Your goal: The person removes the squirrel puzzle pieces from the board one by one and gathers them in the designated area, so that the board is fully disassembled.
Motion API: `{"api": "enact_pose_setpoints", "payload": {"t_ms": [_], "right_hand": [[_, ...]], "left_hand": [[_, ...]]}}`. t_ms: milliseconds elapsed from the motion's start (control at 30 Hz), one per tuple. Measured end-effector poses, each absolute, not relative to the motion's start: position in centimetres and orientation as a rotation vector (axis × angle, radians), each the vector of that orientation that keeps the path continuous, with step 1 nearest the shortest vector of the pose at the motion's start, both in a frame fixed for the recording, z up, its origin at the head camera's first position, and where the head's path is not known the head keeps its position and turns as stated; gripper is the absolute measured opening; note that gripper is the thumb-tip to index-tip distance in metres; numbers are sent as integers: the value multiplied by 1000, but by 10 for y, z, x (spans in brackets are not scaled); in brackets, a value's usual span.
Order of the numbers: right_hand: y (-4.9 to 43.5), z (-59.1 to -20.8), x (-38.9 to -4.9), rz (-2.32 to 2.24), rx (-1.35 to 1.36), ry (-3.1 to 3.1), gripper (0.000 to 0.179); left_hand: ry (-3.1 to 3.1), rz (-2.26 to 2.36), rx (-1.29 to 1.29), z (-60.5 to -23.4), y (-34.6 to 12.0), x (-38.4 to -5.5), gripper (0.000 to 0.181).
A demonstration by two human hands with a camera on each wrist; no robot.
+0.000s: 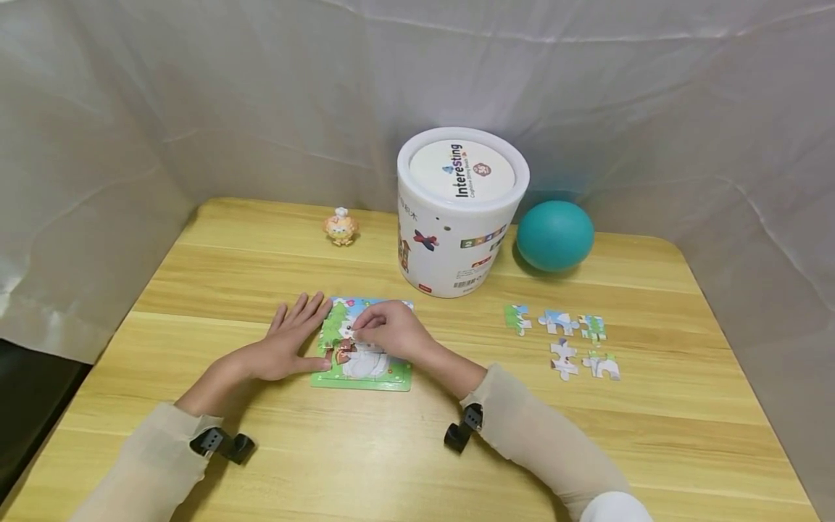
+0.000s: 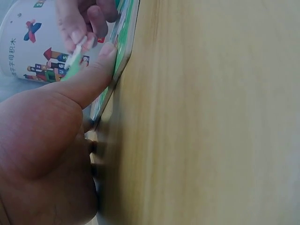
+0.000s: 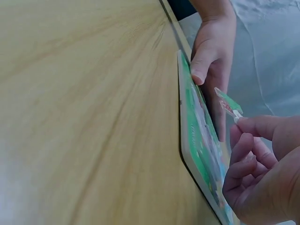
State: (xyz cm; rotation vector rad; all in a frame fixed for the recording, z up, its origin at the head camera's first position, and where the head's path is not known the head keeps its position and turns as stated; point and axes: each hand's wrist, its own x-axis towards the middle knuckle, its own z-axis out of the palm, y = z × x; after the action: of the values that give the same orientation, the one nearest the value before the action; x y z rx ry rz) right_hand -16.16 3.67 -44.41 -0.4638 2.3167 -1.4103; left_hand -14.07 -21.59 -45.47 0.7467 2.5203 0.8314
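Observation:
A jigsaw puzzle board (image 1: pixel 375 385) with a green border and a cartoon picture lies at the middle of the table. My left hand (image 1: pixel 285 351) lies at the board's left side with its fingers spread and straight. In the left wrist view its thumb (image 2: pixel 91 79) rests on the board's edge. My right hand (image 1: pixel 396 332), above the board, pinches a puzzle piece (image 3: pixel 229 102) between thumb and fingertips. That piece is partly green and is tilted, raised off the board in the right wrist view. The right hand hides part of the picture.
Several loose puzzle pieces (image 1: pixel 559 320) lie on the table (image 1: pixel 659 428) to the right. Behind the board stand a white bucket (image 1: pixel 450 246) with a lid, a teal ball (image 1: pixel 555 235) and a small orange figurine (image 1: pixel 341 228). Grey cloth (image 1: pixel 274 94) hangs around the table.

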Motion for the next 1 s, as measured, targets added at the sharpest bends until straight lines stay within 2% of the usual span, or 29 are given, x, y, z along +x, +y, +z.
{"api": "enact_pose_setpoints", "payload": {"t_ms": [400, 1000], "right_hand": [[84, -432, -153, -1448, -380, 2260, 4], [224, -419, -136, -1333, -182, 2383, 18]], "left_hand": [[2514, 882, 775, -454, -215, -139, 99], [2509, 841, 736, -454, -215, -141, 100]]}}
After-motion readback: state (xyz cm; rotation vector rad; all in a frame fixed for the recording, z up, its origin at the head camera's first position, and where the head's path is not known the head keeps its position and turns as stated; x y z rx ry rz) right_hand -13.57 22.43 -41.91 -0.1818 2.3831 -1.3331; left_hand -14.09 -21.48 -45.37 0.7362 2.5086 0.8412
